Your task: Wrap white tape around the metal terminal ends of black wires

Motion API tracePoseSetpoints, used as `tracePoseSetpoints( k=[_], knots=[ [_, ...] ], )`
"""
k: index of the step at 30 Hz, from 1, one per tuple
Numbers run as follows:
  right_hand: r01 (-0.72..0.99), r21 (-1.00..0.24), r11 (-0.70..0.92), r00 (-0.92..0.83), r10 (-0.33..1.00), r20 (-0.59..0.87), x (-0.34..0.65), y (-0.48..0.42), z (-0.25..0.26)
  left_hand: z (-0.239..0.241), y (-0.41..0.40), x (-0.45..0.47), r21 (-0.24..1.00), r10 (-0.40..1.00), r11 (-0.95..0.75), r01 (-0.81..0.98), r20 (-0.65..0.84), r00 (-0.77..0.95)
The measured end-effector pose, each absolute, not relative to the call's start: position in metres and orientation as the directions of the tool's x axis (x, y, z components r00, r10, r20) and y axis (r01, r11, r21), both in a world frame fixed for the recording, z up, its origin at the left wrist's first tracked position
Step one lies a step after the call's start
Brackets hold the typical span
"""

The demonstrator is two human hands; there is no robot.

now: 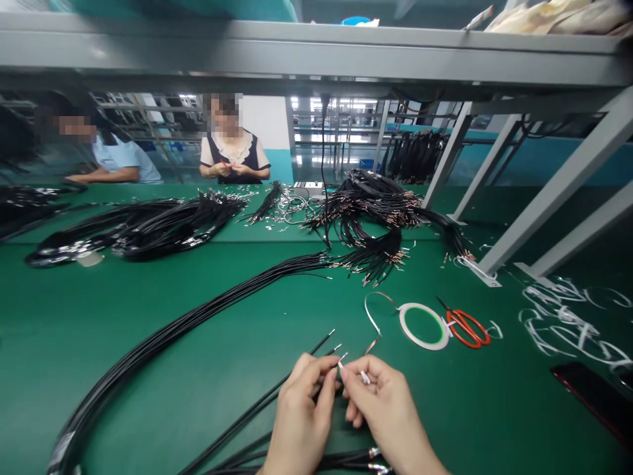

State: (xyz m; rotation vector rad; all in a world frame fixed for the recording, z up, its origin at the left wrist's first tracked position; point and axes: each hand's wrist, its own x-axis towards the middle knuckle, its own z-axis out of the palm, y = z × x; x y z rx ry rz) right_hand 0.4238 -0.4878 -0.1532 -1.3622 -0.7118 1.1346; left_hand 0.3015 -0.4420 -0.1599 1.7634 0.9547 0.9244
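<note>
My left hand (304,406) is closed in a pinch on a thin black cable, and its pale stripped tip (343,357) pokes up between the fingers. Right beside it, my right hand (386,399) pinches at the same tip, with a small white piece (364,377) showing among its fingers. What exactly its fingertips grip is hidden. A short copper-coloured strip (372,346) appears just above the right hand. Two more black cable ends (324,340) lie beyond my left hand. Below both hands, several cables with shiny ends (373,454) rest on the green table.
A white-rimmed tape roll (403,323) with a loose strip lies beside red-handled scissors (467,328). White strip scraps (568,316) and a dark phone-like object (593,402) are at right. A long cable bundle (188,323) curves left. Two people sit opposite, beneath a grey shelf (297,53).
</note>
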Motion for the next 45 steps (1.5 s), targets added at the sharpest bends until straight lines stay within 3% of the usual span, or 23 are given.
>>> tracePoseSetpoints(
  k=[6,11,17,25,34,36,41,45],
  knots=[
    [-0.085,-0.984,-0.159,0.335,0.925,-0.179,0.425,-0.491,-0.148,-0.160,-0.438,0.305,0.998,0.913,-0.005,0.062,-0.021,0.407],
    [-0.029,-0.984,-0.177,0.321,0.930,-0.176,0.428,-0.490,-0.154,-0.155,-0.428,0.302,0.935,0.829,0.347,-0.068,-0.272,0.488],
    [0.020,-0.983,-0.180,0.333,0.929,-0.163,0.428,-0.490,-0.152,-0.145,-0.424,0.299,0.877,0.761,0.472,-0.088,-0.355,0.543],
    [0.051,-0.986,-0.159,0.299,0.944,-0.137,0.423,-0.492,-0.157,-0.151,-0.423,0.300,0.871,0.727,0.485,-0.077,-0.353,0.588],
    [0.039,-0.987,-0.159,0.346,0.929,-0.136,0.425,-0.486,-0.162,-0.154,-0.417,0.297,0.912,0.787,0.407,-0.052,-0.321,0.527],
    [0.052,-0.984,-0.172,0.352,0.925,-0.143,0.426,-0.487,-0.163,-0.156,-0.418,0.296,0.937,0.799,0.348,-0.015,-0.288,0.528],
    [0.085,-0.984,-0.158,0.339,0.933,-0.121,0.426,-0.485,-0.161,-0.168,-0.421,0.293,0.990,0.878,0.018,0.139,-0.082,0.471],
    [0.066,-0.994,-0.084,0.330,0.942,-0.058,0.426,-0.486,-0.155,-0.168,-0.424,0.294,0.987,0.879,0.004,0.159,-0.080,0.470]
  ],
)
